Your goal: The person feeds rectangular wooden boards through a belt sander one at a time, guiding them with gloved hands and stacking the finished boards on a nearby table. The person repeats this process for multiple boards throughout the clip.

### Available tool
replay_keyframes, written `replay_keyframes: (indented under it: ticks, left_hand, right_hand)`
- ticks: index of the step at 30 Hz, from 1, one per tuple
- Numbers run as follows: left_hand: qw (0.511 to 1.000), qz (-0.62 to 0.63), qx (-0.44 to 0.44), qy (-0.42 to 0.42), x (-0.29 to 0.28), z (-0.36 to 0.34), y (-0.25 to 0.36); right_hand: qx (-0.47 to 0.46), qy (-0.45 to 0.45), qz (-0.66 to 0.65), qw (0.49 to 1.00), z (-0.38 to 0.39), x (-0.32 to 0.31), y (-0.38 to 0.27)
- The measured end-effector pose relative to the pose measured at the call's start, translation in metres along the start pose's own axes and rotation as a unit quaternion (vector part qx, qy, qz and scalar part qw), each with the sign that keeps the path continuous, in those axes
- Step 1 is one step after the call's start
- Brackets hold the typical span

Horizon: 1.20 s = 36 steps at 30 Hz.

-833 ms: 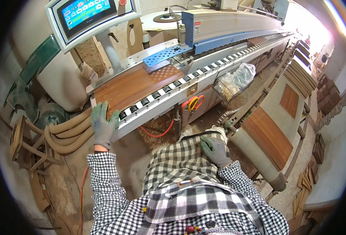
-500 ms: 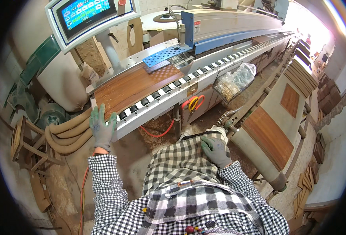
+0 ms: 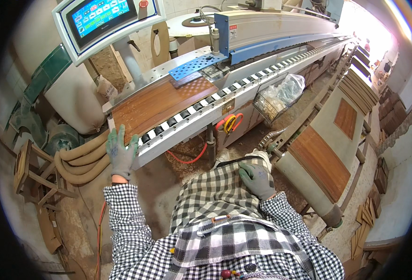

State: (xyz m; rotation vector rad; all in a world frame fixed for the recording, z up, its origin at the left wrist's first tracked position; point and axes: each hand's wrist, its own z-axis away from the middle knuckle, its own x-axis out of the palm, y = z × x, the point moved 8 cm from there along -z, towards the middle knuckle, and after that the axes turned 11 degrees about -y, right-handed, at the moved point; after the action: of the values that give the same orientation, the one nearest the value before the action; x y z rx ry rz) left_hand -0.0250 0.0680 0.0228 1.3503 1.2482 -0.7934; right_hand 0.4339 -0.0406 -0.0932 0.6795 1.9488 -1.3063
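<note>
My left hand [image 3: 121, 151], in a grey and green work glove, lies at the near end of a brown wood-grain board [image 3: 157, 107]. Its fingers are spread, with the fingertips touching the board's end edge. The board rests flat on the infeed table of a long machine, beside a row of black and white rollers [image 3: 172, 122]. The far end of the board sits beside a blue perforated plate [image 3: 197, 66]. My right hand [image 3: 256, 181], gloved the same way, rests on my checked apron [image 3: 215, 191] with its fingers laid over the cloth, holding nothing I can see.
At upper left hangs a control screen [image 3: 104, 19]. A wire basket [image 3: 279, 99] with plastic bags and scissors [image 3: 233, 123] hang on the machine's side. To my right, a roller conveyor carries brown panels [image 3: 320, 163]. Ridged hoses [image 3: 82, 165] and a wooden stool [image 3: 41, 172] stand left.
</note>
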Motion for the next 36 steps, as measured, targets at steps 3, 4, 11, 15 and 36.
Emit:
replay_keyframes:
  ticks: [3,4,11,15,36]
  left_hand:
    - [1.000,-0.010,-0.005,-0.021,-0.005,-0.002,0.011]
    - [1.000,-0.015,-0.006,-0.026,-0.005,-0.003,0.015]
    - [0.998,-0.057,0.012,-0.028,0.000,-0.019,0.068]
    - [0.997,-0.063,0.004,-0.054,0.017,-0.035,0.105]
    - [0.989,-0.061,0.138,0.013,0.046,-0.052,0.184]
  right_hand:
    - [0.006,-0.002,0.009,1.000,0.001,0.001,0.001]
    - [0.002,0.001,0.007,1.000,0.001,0.000,0.000]
    - [0.004,0.010,-0.011,1.000,0.002,-0.001,0.002]
    - [0.071,0.047,-0.163,0.983,0.009,-0.017,0.011]
    - [0.725,0.298,0.125,0.608,0.371,-0.217,0.217]
